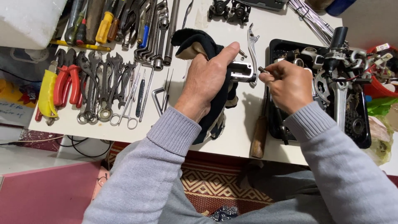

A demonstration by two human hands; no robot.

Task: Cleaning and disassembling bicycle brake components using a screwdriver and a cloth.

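My left hand (209,81) grips a silver brake lever assembly (244,71) together with a black cloth (199,43) that drapes down over my wrist. The curved lever blade (253,43) sticks up from it. My right hand (288,85) is closed on a small dark bolt or tool tip (263,69), pressed against the right end of the lever body. Both hands hover above the white table (232,137).
Pliers, wrenches, scissors and hex keys (103,83) lie in rows at the left, screwdrivers (103,25) above them. A black tray (360,137) of bicycle parts sits at the right. A wooden-handled tool (259,139) lies by the table's front edge. Spokes (311,18) lie at the top.
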